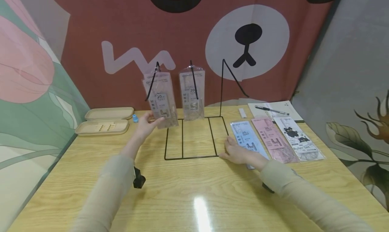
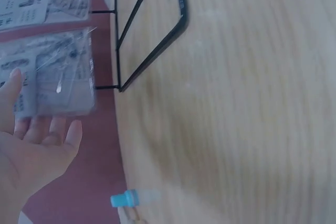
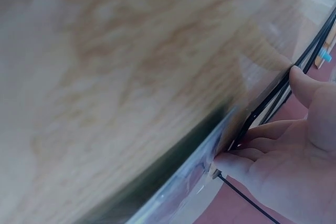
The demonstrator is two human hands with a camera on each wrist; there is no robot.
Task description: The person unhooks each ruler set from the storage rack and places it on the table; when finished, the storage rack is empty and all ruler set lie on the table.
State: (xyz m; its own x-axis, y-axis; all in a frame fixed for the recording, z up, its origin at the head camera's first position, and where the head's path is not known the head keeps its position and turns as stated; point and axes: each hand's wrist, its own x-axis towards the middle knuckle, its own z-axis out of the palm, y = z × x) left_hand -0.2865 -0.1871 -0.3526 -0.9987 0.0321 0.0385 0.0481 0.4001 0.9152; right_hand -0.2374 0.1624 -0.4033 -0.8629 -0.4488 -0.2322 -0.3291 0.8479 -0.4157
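A black wire display rack (image 1: 189, 157) stands mid-table with three upright hooks. Clear ruler-set packets hang on the left hook (image 1: 162, 102) and the middle hook (image 1: 192, 95); the right hook is bare. My left hand (image 1: 147, 122) is open, its straight fingers against the left packet's lower edge (image 2: 58, 80). In the left wrist view the palm (image 2: 37, 145) faces the packet. My right hand (image 1: 238, 153) rests flat at the rack's front right corner, on a blue packet (image 1: 247, 137). Its fingertips (image 3: 231, 161) touch the base wire (image 3: 310, 56) and the packet's edge (image 3: 184, 182).
A pink packet (image 1: 273, 137) and a white cat-print packet (image 1: 299, 139) lie right of the blue one. Behind them are a notebook with a pen (image 1: 275, 109) and an eraser (image 1: 242, 112). A beige case (image 1: 103, 127), its lid (image 1: 109, 113) and a small blue item (image 1: 135, 118) sit at the left.
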